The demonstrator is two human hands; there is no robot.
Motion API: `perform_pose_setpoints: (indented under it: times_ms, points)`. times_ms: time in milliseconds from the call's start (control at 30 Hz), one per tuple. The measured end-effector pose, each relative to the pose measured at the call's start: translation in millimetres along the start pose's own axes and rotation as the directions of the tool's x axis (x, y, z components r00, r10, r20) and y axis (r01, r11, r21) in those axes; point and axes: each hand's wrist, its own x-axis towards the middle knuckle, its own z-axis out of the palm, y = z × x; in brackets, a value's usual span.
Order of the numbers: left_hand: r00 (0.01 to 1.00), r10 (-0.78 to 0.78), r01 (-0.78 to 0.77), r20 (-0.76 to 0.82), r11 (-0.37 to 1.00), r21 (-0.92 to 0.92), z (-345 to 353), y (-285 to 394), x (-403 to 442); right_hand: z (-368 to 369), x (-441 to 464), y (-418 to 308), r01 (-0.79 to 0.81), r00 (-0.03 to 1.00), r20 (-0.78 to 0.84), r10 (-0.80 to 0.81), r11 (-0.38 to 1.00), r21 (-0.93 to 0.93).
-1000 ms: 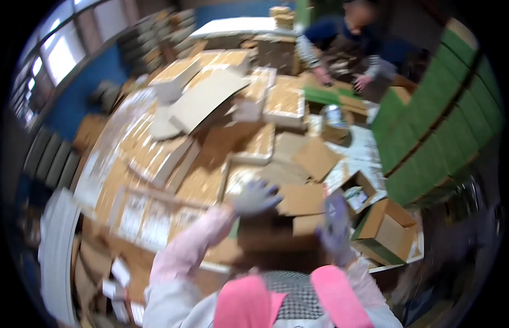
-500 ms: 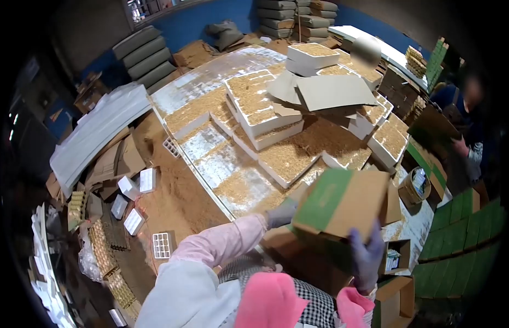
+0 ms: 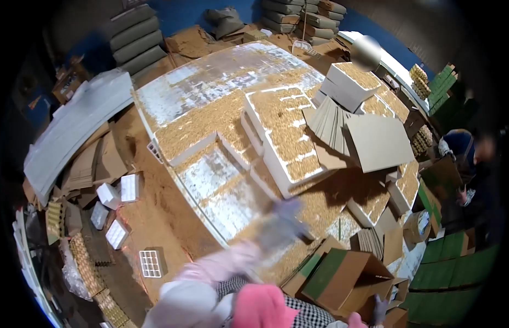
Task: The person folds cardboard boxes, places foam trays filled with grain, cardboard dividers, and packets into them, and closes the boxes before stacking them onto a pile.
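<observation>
A brown cardboard box [image 3: 350, 270] with a green band lies tilted at my front right, its open end turned to the right. At its near right edge is my right hand [image 3: 380, 310], gloved in pale purple, with the fingers closed on the cardboard. My left hand [image 3: 283, 220], also gloved, reaches forward over the table, apart from the box. Motion smears its fingers, and nothing shows clearly in it. Just ahead of it stand stacked white foam trays [image 3: 279, 131] filled with yellowish shavings.
Grey cardboard sheets [image 3: 380, 141] lie across the trays. Cardboard dividers [image 3: 369, 243] stand beyond the box. At the right, a co-worker [image 3: 457, 150] handles another carton beside stacked green cartons [image 3: 446, 279]. A white grid tray [image 3: 150, 264] and egg trays [image 3: 85, 257] sit at the left.
The box has come down toward my lower right and turned its open end to the right. My left hand has let go of it and moved forward over the table. My view has shifted.
</observation>
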Motion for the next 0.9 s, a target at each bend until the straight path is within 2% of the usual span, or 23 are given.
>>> perform_pose_setpoints:
  times_ms: [33, 67, 100, 133, 200, 267, 333, 400, 433, 467, 500, 567, 633, 667, 767, 833, 867, 900]
  points:
    - [0.971, -0.105, 0.142, -0.215, 0.976, 0.162, -66, -57, 22, 6, -6, 13, 0.027, 0.998, 0.048, -0.027, 1.0, 0.007]
    - [0.886, -0.178, 0.326, -0.429, 0.897, 0.3, -131, -120, 32, 11, -8, 24, 0.061, 0.996, 0.071, -0.06, 0.998, -0.004]
    - [0.775, -0.217, 0.489, -0.593, 0.801, 0.346, -197, -183, 38, 14, -10, 38, 0.135, 0.985, 0.115, -0.129, 0.99, -0.049]
    - [0.676, -0.266, 0.6, -0.687, 0.74, 0.304, -260, -242, 40, 18, -22, -28, -0.014, 0.999, -0.04, 0.016, 0.999, 0.047]
    - [0.604, -0.431, 0.649, -0.67, 0.754, 0.1, -343, -339, 57, 10, -27, -68, -0.081, 0.992, 0.113, 0.064, 0.985, 0.153]
    - [0.609, -0.542, 0.628, -0.579, 0.775, -0.065, -353, -384, 91, 15, -25, -58, -0.112, 0.994, 0.014, 0.111, 0.992, 0.055]
    - [0.598, -0.592, 0.63, -0.54, 0.764, -0.139, -356, -391, 118, 22, -34, -42, -0.204, 0.977, -0.059, 0.203, 0.979, -0.016]
    - [0.58, -0.626, 0.638, -0.521, 0.747, -0.188, -352, -384, 132, 32, -24, -22, -0.296, 0.955, -0.049, 0.293, 0.951, -0.088]
    - [0.575, -0.634, 0.637, -0.517, 0.744, -0.203, -351, -376, 140, 29, -26, -34, -0.262, 0.965, -0.033, 0.26, 0.962, -0.08]
    - [0.574, -0.644, 0.636, -0.506, 0.74, -0.219, -349, -373, 145, 29, -25, -32, -0.302, 0.953, 0.003, 0.303, 0.948, -0.1]
    - [0.571, -0.652, 0.634, -0.499, 0.736, -0.236, -344, -367, 151, 29, -25, -29, -0.176, 0.984, -0.041, 0.171, 0.971, -0.161]
    - [0.566, -0.667, 0.616, -0.485, 0.733, -0.288, -342, -359, 161, 33, -25, -25, -0.121, 0.991, -0.073, 0.11, 0.977, -0.176]
    - [0.563, -0.678, 0.59, -0.474, 0.73, -0.344, -338, -353, 171, 36, -20, -18, -0.257, 0.965, -0.064, 0.253, 0.964, -0.07]
    - [0.57, -0.682, 0.576, -0.458, 0.729, -0.37, -333, -347, 176, 34, -23, -21, -0.301, 0.954, -0.056, 0.296, 0.946, -0.117]
    - [0.566, -0.699, 0.5, -0.437, 0.712, -0.493, -326, -341, 184, 27, -24, -50, -0.396, 0.918, -0.083, 0.388, 0.884, -0.249]
    - [0.584, -0.706, 0.422, -0.401, 0.685, -0.593, -316, -342, 187, 17, -47, -70, -0.391, 0.92, -0.107, 0.377, 0.903, -0.178]
    - [0.58, -0.724, 0.379, -0.375, 0.646, -0.662, -315, -348, 179, 17, -32, -78, -0.339, 0.94, -0.084, 0.33, 0.925, -0.173]
    - [0.569, -0.745, 0.322, -0.349, 0.591, -0.739, -314, -359, 163, 30, -24, -30, -0.332, 0.943, -0.039, 0.33, 0.929, -0.162]
